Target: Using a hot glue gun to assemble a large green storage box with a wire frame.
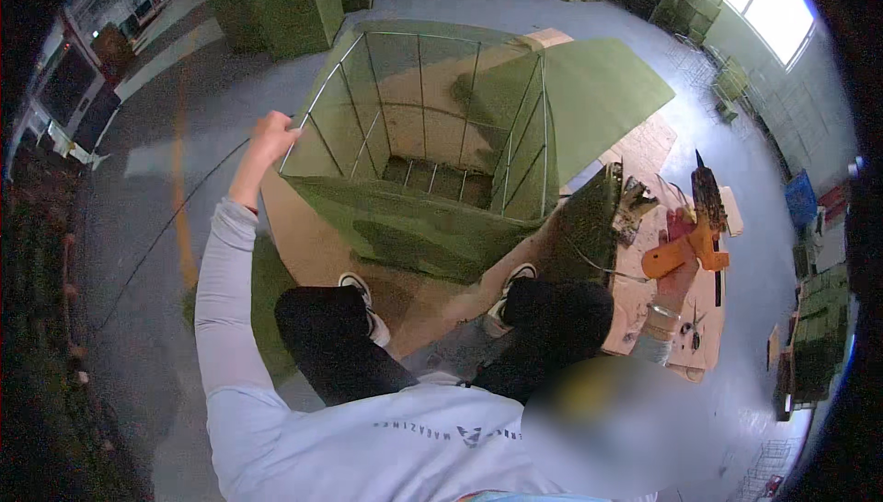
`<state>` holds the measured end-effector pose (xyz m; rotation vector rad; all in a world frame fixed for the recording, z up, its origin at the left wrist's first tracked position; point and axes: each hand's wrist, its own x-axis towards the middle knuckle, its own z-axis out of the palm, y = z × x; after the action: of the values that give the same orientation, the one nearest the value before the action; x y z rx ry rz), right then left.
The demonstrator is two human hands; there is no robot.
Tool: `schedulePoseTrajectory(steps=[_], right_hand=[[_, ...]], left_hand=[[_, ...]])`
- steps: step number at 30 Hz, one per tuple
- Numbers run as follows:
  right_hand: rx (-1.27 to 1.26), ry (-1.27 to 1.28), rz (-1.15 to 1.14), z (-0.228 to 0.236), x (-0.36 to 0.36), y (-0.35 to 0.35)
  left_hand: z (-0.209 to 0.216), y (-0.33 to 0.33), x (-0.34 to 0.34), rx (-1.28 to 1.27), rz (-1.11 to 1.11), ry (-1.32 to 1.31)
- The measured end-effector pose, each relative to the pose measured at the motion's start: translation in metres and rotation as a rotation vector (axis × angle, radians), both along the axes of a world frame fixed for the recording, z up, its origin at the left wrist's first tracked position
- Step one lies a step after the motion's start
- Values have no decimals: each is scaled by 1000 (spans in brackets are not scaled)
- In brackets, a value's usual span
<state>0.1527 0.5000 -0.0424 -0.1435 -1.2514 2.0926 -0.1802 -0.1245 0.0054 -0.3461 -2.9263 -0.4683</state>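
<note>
In front of me stands a box-like metal wire frame (421, 79), with olive-green mesh fabric (423, 235) over its sides. My left hand (273, 137) is closed on the frame's left rim, near its front corner. Away to the right, my right hand (678, 283) grips an orange glue gun (670, 259) by the handle. The gun's dark, crusted nozzle points up and away from me. Part of that hand's fingers is hidden behind the gun.
A stained panel (598, 217) and a crusted metal piece (635, 212) sit beside a board with scissors (692, 329). A green sheet (598, 102) spreads behind the frame. Cardboard (303, 226) lies underfoot. Green boxes (280, 10) stand at the back left; a cable (175, 226) crosses the floor.
</note>
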Motion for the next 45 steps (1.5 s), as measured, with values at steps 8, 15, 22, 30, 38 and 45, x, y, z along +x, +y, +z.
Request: schedulePoseTrajectory(steps=[8, 15, 22, 30, 38, 45], right_hand=[[54, 181, 150, 27, -96, -95], [-72, 180, 209, 16, -113, -134], [-54, 45, 193, 11, -111, -130], [-32, -16, 194, 21, -105, -129], [-126, -86, 427, 17, -85, -136], [-192, -189, 535, 3, -75, -152]], left_hand=[[9, 33, -8, -136, 7, 174], [-6, 44, -116, -42, 71, 72], [-26, 78, -170, -178, 104, 101], [-9, 103, -138, -286, -5, 426], [61, 100, -96, -447, -6, 561], [101, 106, -55, -491, -44, 698]])
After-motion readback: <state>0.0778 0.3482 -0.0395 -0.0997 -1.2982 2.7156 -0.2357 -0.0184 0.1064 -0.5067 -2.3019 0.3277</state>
